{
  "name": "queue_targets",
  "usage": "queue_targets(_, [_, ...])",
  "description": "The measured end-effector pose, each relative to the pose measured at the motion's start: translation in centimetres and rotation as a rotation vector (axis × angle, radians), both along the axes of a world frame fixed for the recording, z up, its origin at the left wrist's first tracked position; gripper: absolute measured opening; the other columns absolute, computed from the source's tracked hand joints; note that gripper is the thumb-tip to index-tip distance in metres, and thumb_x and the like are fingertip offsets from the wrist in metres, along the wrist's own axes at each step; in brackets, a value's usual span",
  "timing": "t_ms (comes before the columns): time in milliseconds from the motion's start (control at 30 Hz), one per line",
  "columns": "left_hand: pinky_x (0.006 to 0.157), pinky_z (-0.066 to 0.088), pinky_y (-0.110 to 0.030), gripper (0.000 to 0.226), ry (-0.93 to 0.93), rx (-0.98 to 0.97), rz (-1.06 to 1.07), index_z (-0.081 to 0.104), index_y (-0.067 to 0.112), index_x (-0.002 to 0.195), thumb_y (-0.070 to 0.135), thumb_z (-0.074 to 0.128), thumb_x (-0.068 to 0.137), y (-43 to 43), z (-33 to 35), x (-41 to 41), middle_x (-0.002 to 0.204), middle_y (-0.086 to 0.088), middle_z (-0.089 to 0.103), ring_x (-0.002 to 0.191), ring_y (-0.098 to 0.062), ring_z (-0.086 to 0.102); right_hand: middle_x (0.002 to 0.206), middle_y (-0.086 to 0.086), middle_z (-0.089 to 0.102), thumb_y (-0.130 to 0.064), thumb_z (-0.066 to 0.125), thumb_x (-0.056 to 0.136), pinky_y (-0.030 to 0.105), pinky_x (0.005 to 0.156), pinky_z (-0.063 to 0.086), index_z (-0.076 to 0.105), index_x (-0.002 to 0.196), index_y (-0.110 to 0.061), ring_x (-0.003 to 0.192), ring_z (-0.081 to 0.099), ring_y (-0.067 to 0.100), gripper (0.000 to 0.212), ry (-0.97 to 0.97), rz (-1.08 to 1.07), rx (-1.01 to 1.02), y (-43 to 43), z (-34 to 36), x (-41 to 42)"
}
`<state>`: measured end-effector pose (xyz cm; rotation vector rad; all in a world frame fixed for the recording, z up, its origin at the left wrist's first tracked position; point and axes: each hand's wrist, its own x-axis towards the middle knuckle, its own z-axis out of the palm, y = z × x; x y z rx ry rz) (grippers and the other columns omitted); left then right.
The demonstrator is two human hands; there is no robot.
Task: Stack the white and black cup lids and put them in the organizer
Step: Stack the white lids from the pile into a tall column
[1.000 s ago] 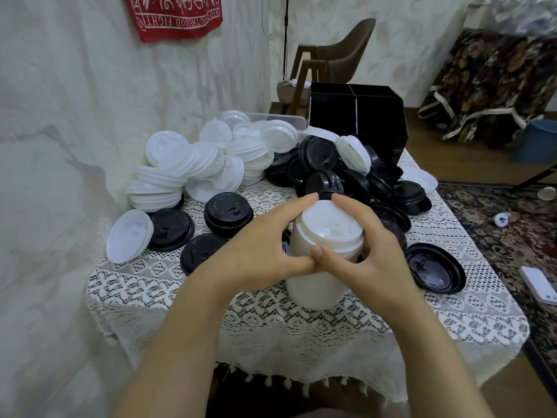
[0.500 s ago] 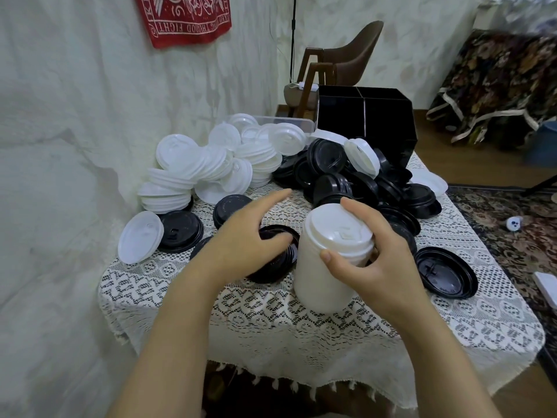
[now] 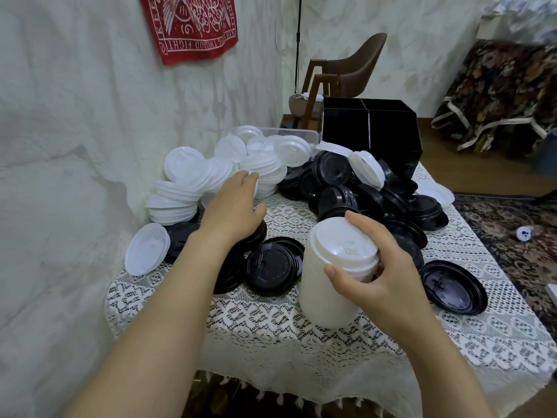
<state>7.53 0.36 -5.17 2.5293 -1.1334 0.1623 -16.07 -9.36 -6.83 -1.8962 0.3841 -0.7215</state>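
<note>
A person's right hand [image 3: 382, 267] is gripping a tall stack of white lids [image 3: 328, 285] that is standing upright on a lace tablecloth [image 3: 271, 327], near the table's front edge. The thumb is pressing against the stack's near side and the other fingers are curling over its top rim. The left hand [image 3: 233, 211] is hovering above a few loose black lids [image 3: 272, 267], its fingers straight and held close together. The fingertips are lying right at a heap of white lids [image 3: 208, 173] by the wall, though it is not clear whether they are touching it. A heap of black lids [image 3: 361, 191] is lying behind the stack, and the black organizer [image 3: 370, 137], divided into compartments, is standing at the table's far edge.
</note>
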Motion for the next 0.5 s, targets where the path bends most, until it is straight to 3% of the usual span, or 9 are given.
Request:
queue_targets(133, [0.100, 0.034, -0.039, 0.056, -0.118, 0.120, 0.044, 0.036, 0.007, 0.140, 0.031, 0.053, 0.093, -1.1, 0.1, 1.4, 0.143, -0.009, 0.039, 0.131, -0.028, 0.035, 0.123, -0.038, 0.046, -0.060, 0.068, 0.054, 0.023, 0.092, 0.047, 0.048, 0.126, -0.046, 0.116, 0.048, -0.008, 0.076, 0.006, 0.006, 0.005, 0.0, 0.0, 0.0])
queue_targets(367, [0.093, 0.040, -0.039, 0.055, -0.127, 0.206, 0.160, 0.031, -0.003, 0.138, 0.029, 0.049, 0.096, -2.9, 0.3, 2.1, 0.138, -0.015, 0.038, 0.128, -0.031, 0.030, 0.125, -0.037, 0.046, -0.058, 0.069, 0.054, 0.030, 0.097, 0.049, 0.049, 0.129, -0.043, 0.118, 0.047, -0.007, 0.079, 0.010, 0.005, 0.009, 0.0, -0.1, 0.0])
queue_targets(500, [0.089, 0.043, -0.038, 0.043, -0.177, 0.287, 0.192, 0.043, -0.005, 0.129, 0.023, 0.047, 0.097, -3.6, 0.3, 2.0, 0.131, -0.018, 0.041, 0.125, -0.032, 0.033, 0.124, -0.037, 0.045, -0.059, 0.068, 0.054, 0.027, 0.095, 0.048, 0.049, 0.129, -0.043, 0.117, 0.047, -0.007, 0.079, 0.014, 0.008, 0.008, 0.0, 0.0, 0.0])
